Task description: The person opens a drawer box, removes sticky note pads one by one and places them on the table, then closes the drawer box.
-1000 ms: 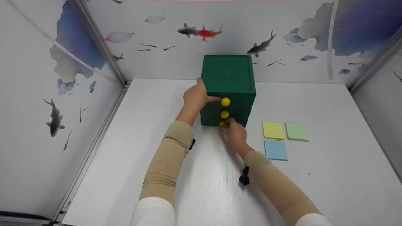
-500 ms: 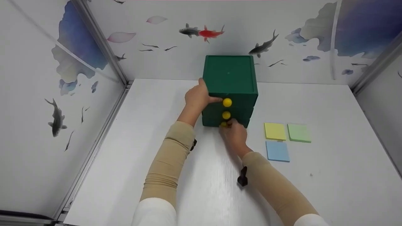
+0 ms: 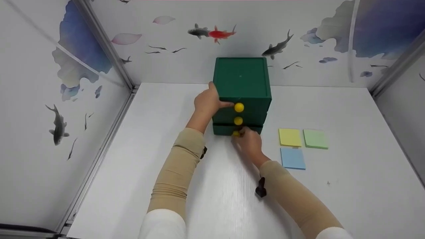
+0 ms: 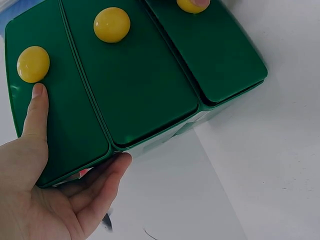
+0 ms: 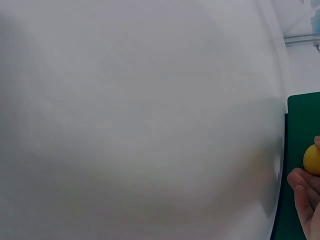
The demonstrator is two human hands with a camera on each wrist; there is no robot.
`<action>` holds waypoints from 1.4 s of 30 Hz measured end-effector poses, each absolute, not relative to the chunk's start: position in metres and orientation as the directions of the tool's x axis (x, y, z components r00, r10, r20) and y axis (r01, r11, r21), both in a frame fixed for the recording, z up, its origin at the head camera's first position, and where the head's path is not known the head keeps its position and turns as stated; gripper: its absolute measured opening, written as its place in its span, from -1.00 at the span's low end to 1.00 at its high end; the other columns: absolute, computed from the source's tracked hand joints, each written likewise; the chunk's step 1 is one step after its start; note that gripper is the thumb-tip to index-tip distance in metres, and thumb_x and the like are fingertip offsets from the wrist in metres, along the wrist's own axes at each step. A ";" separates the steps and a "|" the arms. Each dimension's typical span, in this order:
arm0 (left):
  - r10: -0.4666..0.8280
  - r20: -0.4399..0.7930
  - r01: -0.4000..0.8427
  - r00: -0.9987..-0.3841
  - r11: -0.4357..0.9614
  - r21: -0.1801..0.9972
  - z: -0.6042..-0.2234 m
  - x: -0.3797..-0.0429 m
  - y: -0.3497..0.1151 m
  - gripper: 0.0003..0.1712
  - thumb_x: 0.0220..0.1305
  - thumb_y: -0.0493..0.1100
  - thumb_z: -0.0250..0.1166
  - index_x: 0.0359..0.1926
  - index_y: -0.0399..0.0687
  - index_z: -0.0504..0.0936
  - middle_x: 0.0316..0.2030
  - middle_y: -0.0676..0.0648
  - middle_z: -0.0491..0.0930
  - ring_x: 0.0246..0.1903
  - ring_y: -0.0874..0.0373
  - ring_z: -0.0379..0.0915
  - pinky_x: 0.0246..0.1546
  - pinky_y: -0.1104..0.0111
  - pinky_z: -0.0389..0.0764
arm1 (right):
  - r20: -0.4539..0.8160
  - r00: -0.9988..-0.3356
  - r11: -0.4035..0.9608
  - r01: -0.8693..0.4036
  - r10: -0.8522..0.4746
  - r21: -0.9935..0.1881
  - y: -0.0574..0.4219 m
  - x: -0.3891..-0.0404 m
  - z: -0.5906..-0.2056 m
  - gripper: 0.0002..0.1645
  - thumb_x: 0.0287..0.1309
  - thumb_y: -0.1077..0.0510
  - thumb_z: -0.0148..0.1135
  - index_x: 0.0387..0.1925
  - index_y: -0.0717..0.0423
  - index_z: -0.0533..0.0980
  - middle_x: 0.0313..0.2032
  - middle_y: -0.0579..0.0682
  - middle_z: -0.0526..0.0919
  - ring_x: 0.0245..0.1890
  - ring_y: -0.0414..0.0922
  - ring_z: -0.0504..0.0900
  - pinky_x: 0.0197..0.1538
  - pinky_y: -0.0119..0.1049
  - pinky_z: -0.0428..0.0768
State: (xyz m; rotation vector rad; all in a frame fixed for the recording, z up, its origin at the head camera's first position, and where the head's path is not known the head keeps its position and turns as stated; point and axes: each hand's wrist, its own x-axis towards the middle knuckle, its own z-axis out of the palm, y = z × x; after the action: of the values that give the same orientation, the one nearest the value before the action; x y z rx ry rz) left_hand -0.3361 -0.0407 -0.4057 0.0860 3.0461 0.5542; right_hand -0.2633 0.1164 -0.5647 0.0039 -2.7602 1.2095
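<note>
1. Bracing green cabinet [image 3: 240, 78] at its L front corner, left hand [image 3: 206, 102] clasps it, thumb tip by top knob [image 3: 239, 107]. Should press back steadily so body doesn't slide.
2. Cabinet's upright on table [image 3: 149, 132], near back wall [image 3: 199, 71], knobs facing near side. Overall long axis: can't tell, foreshortened. Btm drawer [image 3: 221, 129] sits slightly out, pointing fwd; its front's long axis runs L–R.
3. Right hand [image 3: 250, 142] pinches btm knob [image 3: 236, 133]. Best pull prob. low, level & straight, w/ even force, to avoid jamming.
</note>
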 end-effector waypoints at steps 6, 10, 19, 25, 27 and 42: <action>0.057 -0.044 0.039 -0.997 0.939 0.341 -0.404 -0.336 -0.041 0.36 -0.12 0.48 0.39 0.47 -0.22 0.00 -0.09 -0.12 0.63 -0.23 0.11 0.56 -0.22 0.26 0.57 | 0.098 -0.994 0.670 -0.040 0.049 -0.742 0.116 -0.257 -0.563 -0.74 0.07 0.17 0.45 -0.28 0.22 0.58 -0.36 0.04 0.63 -0.34 -0.03 0.55 -0.18 -0.15 0.57; 0.054 -0.038 0.038 -0.998 0.938 0.346 -0.403 -0.335 -0.041 0.36 -0.13 0.47 0.40 0.46 -0.22 0.01 -0.07 -0.13 0.62 -0.22 0.10 0.56 -0.21 0.25 0.58 | 0.069 -0.997 0.646 -0.028 0.039 -0.763 0.117 -0.252 -0.564 -0.76 0.09 0.18 0.44 -0.27 0.19 0.54 -0.37 0.03 0.59 -0.34 -0.04 0.53 -0.20 -0.18 0.55; 0.059 -0.044 0.040 -0.997 0.938 0.345 -0.403 -0.335 -0.039 0.36 -0.12 0.46 0.40 0.47 -0.22 -0.01 -0.05 -0.13 0.62 -0.19 0.10 0.56 -0.17 0.25 0.57 | 0.045 -0.999 0.647 -0.030 0.007 -0.762 0.119 -0.243 -0.564 -0.76 0.16 0.18 0.39 -0.21 0.16 0.50 -0.31 0.03 0.59 -0.29 -0.05 0.52 -0.16 -0.19 0.58; 0.052 -0.054 0.030 -0.997 0.935 0.354 -0.403 -0.336 -0.039 0.36 -0.13 0.46 0.41 0.47 -0.21 -0.01 -0.04 -0.13 0.61 -0.18 0.09 0.56 -0.18 0.24 0.58 | 0.035 -0.999 0.644 -0.030 -0.004 -0.765 0.123 -0.236 -0.563 -0.76 0.19 0.18 0.36 -0.18 0.13 0.47 -0.27 0.02 0.58 -0.26 -0.05 0.53 -0.12 -0.19 0.59; 0.051 -0.058 0.027 -0.997 0.934 0.356 -0.403 -0.336 -0.039 0.36 -0.13 0.46 0.41 0.47 -0.20 0.00 -0.02 -0.14 0.60 -0.17 0.09 0.56 -0.16 0.23 0.58 | 0.029 -1.000 0.652 -0.024 -0.002 -0.757 0.123 -0.233 -0.561 -0.75 0.22 0.15 0.35 -0.16 0.10 0.46 -0.26 0.01 0.58 -0.25 -0.04 0.53 -0.10 -0.18 0.59; 0.044 -0.071 0.017 -0.996 0.938 0.347 -0.405 -0.337 -0.040 0.37 -0.12 0.46 0.41 0.47 -0.21 -0.02 -0.06 -0.14 0.61 -0.22 0.10 0.54 -0.18 0.24 0.58 | -0.044 -0.998 0.880 -0.017 -0.043 -0.475 0.115 -0.237 -0.548 -0.62 0.23 -0.12 0.30 -0.26 0.13 0.59 -0.64 -0.03 0.43 -0.43 0.00 0.49 -0.23 -0.18 0.51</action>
State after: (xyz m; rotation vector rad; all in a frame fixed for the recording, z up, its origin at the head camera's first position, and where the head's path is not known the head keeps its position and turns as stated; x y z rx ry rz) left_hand -0.3374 -0.0403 -0.4052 0.0477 3.0153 0.5386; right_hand -0.2366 0.1149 -0.5481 0.0496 -3.0970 0.7818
